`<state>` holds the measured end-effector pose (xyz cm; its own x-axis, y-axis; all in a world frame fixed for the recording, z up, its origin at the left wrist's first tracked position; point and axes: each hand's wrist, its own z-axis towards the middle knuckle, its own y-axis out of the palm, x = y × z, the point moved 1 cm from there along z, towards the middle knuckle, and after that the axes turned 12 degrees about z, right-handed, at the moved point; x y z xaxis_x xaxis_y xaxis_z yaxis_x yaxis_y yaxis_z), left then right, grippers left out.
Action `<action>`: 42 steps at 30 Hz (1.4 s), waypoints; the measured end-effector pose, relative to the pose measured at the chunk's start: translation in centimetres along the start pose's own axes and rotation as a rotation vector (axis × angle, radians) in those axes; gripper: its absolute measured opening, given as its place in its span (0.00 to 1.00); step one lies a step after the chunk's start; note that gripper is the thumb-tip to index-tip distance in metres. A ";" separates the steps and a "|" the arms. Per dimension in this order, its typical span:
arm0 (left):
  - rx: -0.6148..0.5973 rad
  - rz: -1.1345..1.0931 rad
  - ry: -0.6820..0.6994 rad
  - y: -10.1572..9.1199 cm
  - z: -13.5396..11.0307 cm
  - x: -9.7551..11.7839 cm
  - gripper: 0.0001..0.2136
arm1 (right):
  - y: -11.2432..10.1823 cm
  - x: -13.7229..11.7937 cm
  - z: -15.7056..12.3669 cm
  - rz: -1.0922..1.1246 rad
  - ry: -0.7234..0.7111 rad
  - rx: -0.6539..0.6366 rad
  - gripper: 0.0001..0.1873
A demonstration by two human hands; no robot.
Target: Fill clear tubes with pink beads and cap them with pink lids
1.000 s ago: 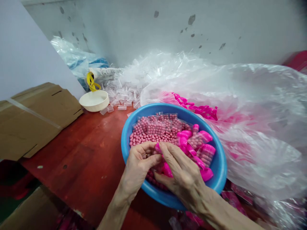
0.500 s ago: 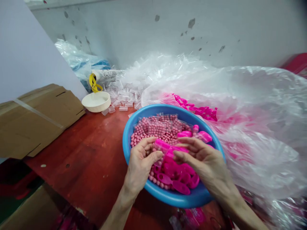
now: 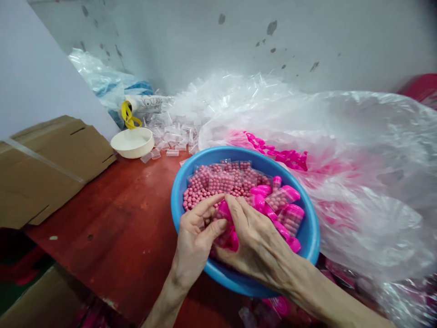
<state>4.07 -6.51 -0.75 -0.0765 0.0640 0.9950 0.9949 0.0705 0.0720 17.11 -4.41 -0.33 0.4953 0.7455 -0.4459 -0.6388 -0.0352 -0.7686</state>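
The right hand (image 3: 256, 241) is pinching what looks like a glossy pink plastic capsule (image 3: 225, 210), with the left hand (image 3: 194, 237) curling tightly beside it. Matte pink beads (image 3: 211, 187) are lying in a blue plastic basin (image 3: 309, 237).

A flattened cardboard box (image 3: 51, 173) lies at nine o'clock on the red wooden desk (image 3: 102, 237), a cream bowl (image 3: 132, 143) stands at eleven with a yellow strap (image 3: 127, 115) just behind it, and a crumpled clear plastic sheet (image 3: 368, 182) spreads around three o'clock, with pink plastic chain links (image 3: 278, 154) against it at one.
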 end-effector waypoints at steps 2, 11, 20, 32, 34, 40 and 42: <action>0.031 0.028 0.017 -0.1 -0.1 0.0 0.14 | 0.1 -0.2 0.6 -0.001 -0.019 0.027 0.21; 0.079 0.026 0.037 -0.1 0.4 -0.4 0.12 | 1.7 -0.1 1.0 0.025 0.032 0.037 0.29; 0.051 0.123 0.028 -0.1 0.3 -0.5 0.13 | -1.4 0.6 0.2 0.052 0.203 0.084 0.27; 0.306 0.047 0.120 -0.2 0.0 -0.9 0.07 | -5.0 6.4 -5.1 -0.325 0.251 0.021 0.28; 0.376 -0.003 0.141 -0.3 -0.1 -1.0 0.07 | -5.0 6.1 -4.2 -0.276 0.275 0.073 0.21; 0.453 -0.081 0.184 -0.1 -0.1 -0.8 0.05 | -3.3 5.4 -0.8 0.017 0.082 -0.081 0.15; 0.477 -0.119 0.199 -0.1 0.0 -0.7 0.05 | -2.4 5.2 0.0 0.130 -0.018 -0.125 0.19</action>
<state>4.03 -6.56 -1.49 -0.1272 -0.1586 0.9791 0.8362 0.5137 0.1919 21.19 -0.49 -0.83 0.4021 0.7413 -0.5373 -0.6177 -0.2135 -0.7569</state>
